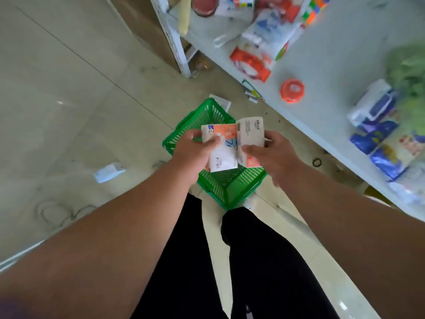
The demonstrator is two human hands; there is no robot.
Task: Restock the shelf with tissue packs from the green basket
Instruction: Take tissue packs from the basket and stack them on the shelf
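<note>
A green basket (232, 187) stands on the floor just in front of my legs. Above it I hold two tissue packs side by side. My left hand (193, 153) grips a white and orange tissue pack (224, 148), thumb across its top face. My right hand (273, 155) grips a second white tissue pack (251, 134), printed side up, with an orange end near my thumb. The two packs touch along their inner edges. The basket's inside is mostly hidden by the packs and hands. The grey shelf (322, 54) runs along the right.
On the shelf lie a red and white pack (250, 63), an orange round lid (292, 90), blue and white packs (377, 125) and green bags (409, 72). A white paper scrap (109, 172) lies on the tiled floor at left. A white shelf post (177, 42) stands behind the basket.
</note>
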